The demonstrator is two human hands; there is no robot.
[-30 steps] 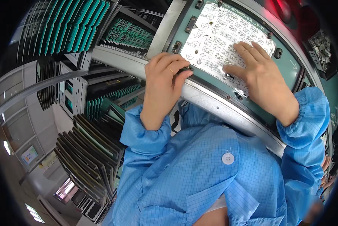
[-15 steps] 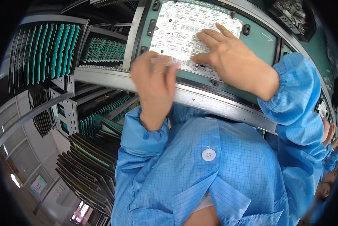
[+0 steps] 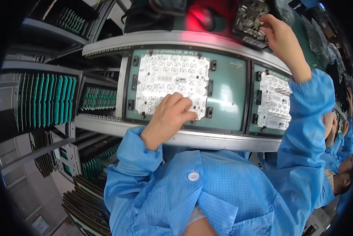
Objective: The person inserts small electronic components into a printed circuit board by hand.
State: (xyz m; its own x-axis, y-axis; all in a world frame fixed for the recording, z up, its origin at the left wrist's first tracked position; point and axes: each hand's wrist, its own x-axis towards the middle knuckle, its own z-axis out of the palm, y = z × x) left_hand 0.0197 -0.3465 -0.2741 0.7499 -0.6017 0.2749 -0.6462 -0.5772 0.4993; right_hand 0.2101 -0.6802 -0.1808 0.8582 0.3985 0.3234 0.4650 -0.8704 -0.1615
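Racks of upright green circuit boards (image 3: 46, 100) stand at the far left. The left hand (image 3: 170, 114), fingers curled together, presses on the white printed circuit panel (image 3: 170, 80) seated in a green carrier frame (image 3: 223, 94). The right hand (image 3: 280, 33), fingers bent, reaches into a tray of small grey parts (image 3: 251, 17); whether it pinches anything cannot be told.

Our right hand (image 3: 280, 37) is off the white board (image 3: 170, 84) now and up at the tray of parts (image 3: 253, 17) above the line, arm stretched high. Our left hand (image 3: 170, 116), curled at the rail a moment ago, now lies on the board's lower edge, fingers pressing there. Our view swings too: a second board (image 3: 273, 100) shows to the right.
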